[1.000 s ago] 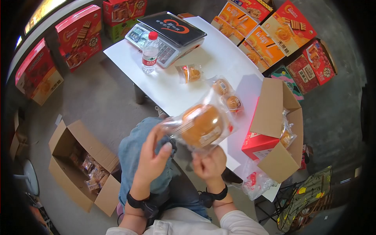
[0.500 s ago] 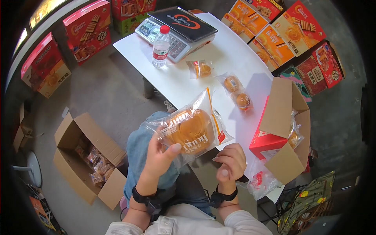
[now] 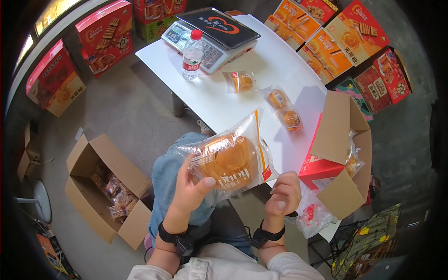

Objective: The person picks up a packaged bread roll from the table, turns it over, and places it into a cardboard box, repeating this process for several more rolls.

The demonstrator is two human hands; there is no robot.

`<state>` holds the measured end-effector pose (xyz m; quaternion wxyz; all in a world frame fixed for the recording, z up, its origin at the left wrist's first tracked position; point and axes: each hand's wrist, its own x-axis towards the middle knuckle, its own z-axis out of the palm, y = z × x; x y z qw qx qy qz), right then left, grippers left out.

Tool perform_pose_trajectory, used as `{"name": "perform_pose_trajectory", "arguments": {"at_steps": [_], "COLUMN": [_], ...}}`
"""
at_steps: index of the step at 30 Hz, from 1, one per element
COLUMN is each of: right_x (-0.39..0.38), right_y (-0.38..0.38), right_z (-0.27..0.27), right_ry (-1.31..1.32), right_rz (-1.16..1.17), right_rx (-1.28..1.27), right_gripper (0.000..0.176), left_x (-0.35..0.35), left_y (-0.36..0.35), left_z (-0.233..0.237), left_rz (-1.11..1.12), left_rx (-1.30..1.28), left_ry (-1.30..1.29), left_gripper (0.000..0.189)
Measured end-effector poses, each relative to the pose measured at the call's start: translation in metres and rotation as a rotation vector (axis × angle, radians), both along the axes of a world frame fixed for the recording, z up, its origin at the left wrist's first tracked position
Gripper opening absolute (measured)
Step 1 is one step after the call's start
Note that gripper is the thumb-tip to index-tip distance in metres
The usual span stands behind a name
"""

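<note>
A large round bread roll in a clear printed wrapper (image 3: 228, 161) is held up over my lap. My left hand (image 3: 189, 189) grips its lower left side, with the thumb on the front of the wrapper. The wrapper's right corner, with a red patch, reaches the fingers of my right hand (image 3: 283, 193). Those fingers are curled closed, and I cannot tell whether they pinch the corner. Beyond, on the white table (image 3: 224, 109), lie a small wrapped bun (image 3: 241, 81) and a pack of two buns (image 3: 283, 109).
A scale (image 3: 212, 39) and a water bottle (image 3: 192, 56) stand at the table's far end. At right is an open red carton (image 3: 333, 140) with wrapped bread, beside a crumpled plastic bag (image 3: 312, 214). An open cardboard box (image 3: 88, 200) of small packets sits on the floor at left.
The wrapped bread has shifted slightly down and right. My right hand has turned and its fingers have curled in closer beside the wrapper's right corner.
</note>
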<state>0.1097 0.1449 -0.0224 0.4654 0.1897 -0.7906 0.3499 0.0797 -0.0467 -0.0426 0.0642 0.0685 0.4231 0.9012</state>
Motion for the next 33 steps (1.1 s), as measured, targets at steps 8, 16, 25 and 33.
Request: {"name": "perform_pose_trajectory", "arguments": {"at_steps": [8,16,25,33], "right_x": [0.006,0.012,0.018,0.025], "right_y": [0.005,0.012,0.015,0.010], "right_z": [-0.005,-0.007,-0.010,-0.008], "right_ry": [0.060,0.073,-0.037,-0.203], "right_rz": [-0.040,-0.078,-0.101,-0.063], "right_rx": [-0.097,-0.246,-0.227,-0.314], "right_gripper": [0.046,0.036,0.028,0.043], "left_x": [0.004,0.003,0.003,-0.001], "left_y": [-0.002,0.002,0.008,0.013], "left_z": [0.003,0.008,0.008,0.011], "left_rz": [-0.045,-0.015,-0.029,-0.092], "left_rx": [0.017,-0.021,-0.025,-0.046], "left_ry": [-0.029,-0.037,-0.035,-0.071], "left_gripper": [0.068,0.064,0.059,0.055]}}
